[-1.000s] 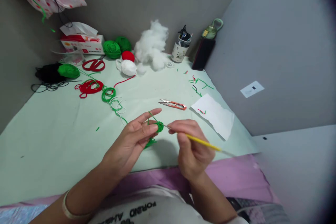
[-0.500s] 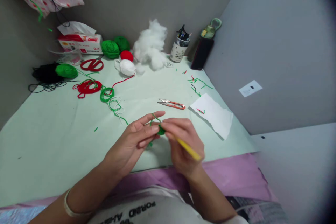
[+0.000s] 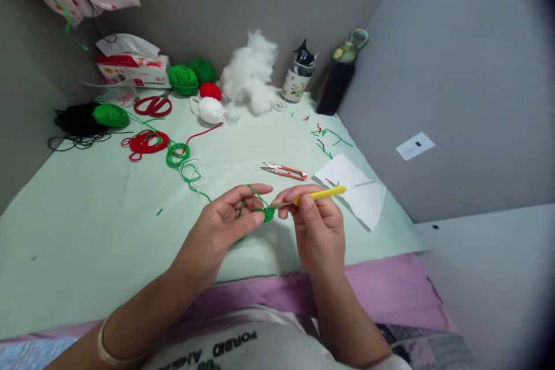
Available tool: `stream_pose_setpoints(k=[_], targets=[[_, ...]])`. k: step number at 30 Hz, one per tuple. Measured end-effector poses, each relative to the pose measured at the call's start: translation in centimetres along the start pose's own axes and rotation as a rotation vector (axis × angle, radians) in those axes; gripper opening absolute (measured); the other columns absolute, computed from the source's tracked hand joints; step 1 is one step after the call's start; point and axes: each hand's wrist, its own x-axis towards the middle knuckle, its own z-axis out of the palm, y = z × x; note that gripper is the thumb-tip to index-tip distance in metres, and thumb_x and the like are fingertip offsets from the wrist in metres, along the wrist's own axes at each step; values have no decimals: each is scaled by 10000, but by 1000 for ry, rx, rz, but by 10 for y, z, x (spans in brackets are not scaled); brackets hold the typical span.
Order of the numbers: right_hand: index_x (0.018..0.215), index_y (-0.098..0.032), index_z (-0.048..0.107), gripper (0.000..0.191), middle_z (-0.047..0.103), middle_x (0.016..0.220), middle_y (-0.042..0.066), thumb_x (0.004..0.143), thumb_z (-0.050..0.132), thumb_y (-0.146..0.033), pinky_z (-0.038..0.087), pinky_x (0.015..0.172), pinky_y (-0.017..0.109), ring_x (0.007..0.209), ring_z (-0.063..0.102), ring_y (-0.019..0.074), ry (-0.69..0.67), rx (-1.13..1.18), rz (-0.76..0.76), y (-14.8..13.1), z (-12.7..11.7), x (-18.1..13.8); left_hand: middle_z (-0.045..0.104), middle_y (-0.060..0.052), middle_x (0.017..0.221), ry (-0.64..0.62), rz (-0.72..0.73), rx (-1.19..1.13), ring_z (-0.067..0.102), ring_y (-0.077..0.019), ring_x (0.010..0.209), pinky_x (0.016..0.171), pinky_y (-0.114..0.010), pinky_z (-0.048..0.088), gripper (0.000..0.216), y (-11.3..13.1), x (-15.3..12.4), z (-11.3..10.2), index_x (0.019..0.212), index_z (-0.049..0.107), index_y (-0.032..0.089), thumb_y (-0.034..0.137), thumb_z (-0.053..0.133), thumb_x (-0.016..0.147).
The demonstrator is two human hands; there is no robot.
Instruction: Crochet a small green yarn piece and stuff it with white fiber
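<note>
My left hand (image 3: 225, 225) pinches a small green crochet piece (image 3: 267, 213) between thumb and fingers, with green yarn (image 3: 255, 192) running over the raised forefinger. My right hand (image 3: 316, 225) grips a yellow-handled crochet hook (image 3: 323, 193), its metal tip pointing left into the green piece and its far end pointing right. The two hands are close together above the near part of the pale green table (image 3: 87, 243). A strand of green yarn trails from the piece toward the loose coils (image 3: 177, 154) further left.
Thread snips (image 3: 284, 171) and a white paper sheet (image 3: 355, 189) lie just beyond my hands. At the back are green yarn balls (image 3: 184, 79), red yarn ball (image 3: 210, 91), white yarn (image 3: 211, 110), stuffing (image 3: 251, 72), red scissors (image 3: 152, 106), a tissue box (image 3: 134, 69), a cup (image 3: 297, 82) and a bottle (image 3: 338, 84).
My right hand has turned the hook: its handle pointed down-right toward me before, now it points right and away, with the tip still at the green piece. My left hand has barely moved.
</note>
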Motion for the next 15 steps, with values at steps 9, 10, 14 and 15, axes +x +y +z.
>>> stream_pose_setpoints(k=[9,10,14,15], targets=[[1157,-249,679,252,748,980,60,1000,518,-135,584,743,349,864,705,193,-114,-674,-509,-7,5,-14,606,5,851,168,127,230,470,-121,683,665,-242,420,368,-5,-4,2,1174,768,279,234,812,812],[1198,-259,675,281,749,998,68,988,541,-129,586,753,352,892,709,202,-122,-781,-592,-5,5,-16,609,9,845,169,126,200,478,-118,682,665,-235,425,407,-6,-4,3,1201,754,282,230,822,803],[1219,-300,707,322,728,1055,75,972,594,-129,589,779,353,954,707,207,-79,-889,-642,1,6,-17,595,36,742,25,-37,-109,477,-85,637,692,-203,448,479,-5,0,2,1248,726,250,246,852,785],[1195,-291,718,301,728,1042,73,980,579,-132,589,775,359,942,705,206,-61,-801,-596,1,5,-16,553,55,676,-11,-101,-183,439,-67,593,708,-197,454,454,-3,2,0,1232,736,232,250,848,793]])
